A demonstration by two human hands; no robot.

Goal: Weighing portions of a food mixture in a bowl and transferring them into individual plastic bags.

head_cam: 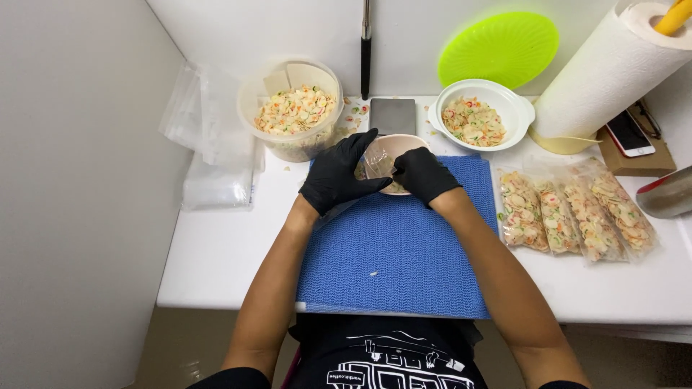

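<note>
Hands (336, 175) (422, 175) curl around bag (380, 160) over bowl (404, 141).

A lime green plastic lid (499, 47) is leaning against the wall beyond the fingers, a paper towel roll (605, 72) is standing off to their right, four filled bags (577, 212) are lying right of them, and empty clear bags (205, 137) are piling up far left

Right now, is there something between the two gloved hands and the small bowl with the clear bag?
Nothing visible. The left hand and the right hand already grip the clear bag over the small bowl on the blue mat.
</note>
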